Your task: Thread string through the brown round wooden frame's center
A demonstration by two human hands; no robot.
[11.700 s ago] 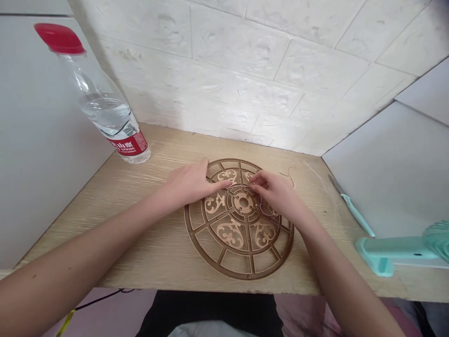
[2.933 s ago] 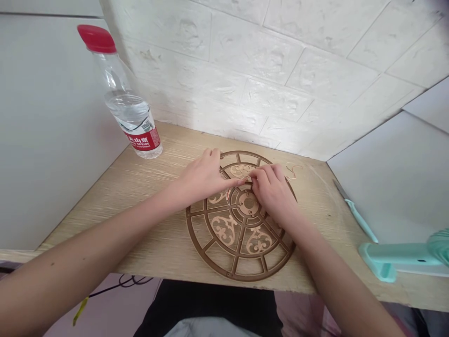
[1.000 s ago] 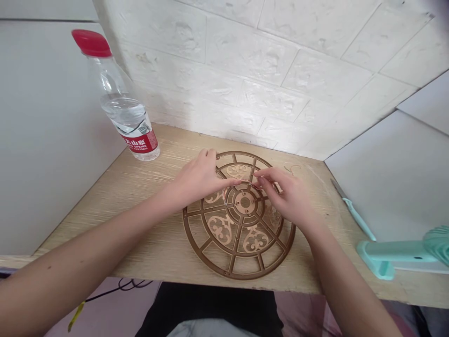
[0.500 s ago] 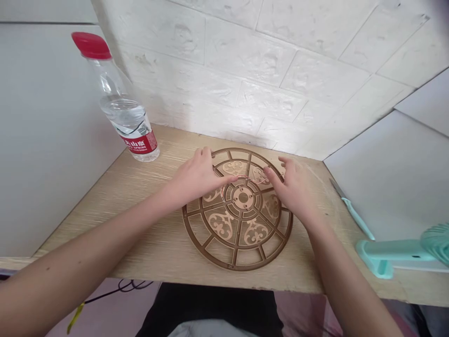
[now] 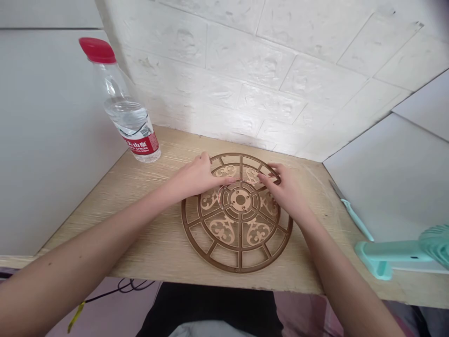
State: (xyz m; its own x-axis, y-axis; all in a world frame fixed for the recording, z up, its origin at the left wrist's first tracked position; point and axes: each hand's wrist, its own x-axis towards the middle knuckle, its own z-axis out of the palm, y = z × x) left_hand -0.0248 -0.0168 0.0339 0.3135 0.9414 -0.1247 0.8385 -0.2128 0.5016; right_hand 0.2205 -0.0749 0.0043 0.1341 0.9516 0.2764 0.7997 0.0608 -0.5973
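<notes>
A round brown openwork disc (image 5: 238, 243) with scroll patterns lies flat on the wooden table (image 5: 147, 224). A thin reddish cord (image 5: 220, 195) runs around its central hub. My left hand (image 5: 194, 178) rests on the disc's far left part, fingers stretched out and the index tip pressing down beside the hub. My right hand (image 5: 286, 189) is on the disc's far right part. Its thumb and fingers are pinched together at the cord's end near a spoke.
A clear water bottle (image 5: 131, 119) with a red cap stands at the back left. A mint-green fan (image 5: 403, 252) and a mint-handled blade (image 5: 352, 213) lie at the right beside a white panel. A white brick wall is behind, and the table's front edge is near my body.
My right hand, spread open over the disc's right side half a second ago, has closed into a pinch nearer the hub. The left hand has stayed pressed on the disc.
</notes>
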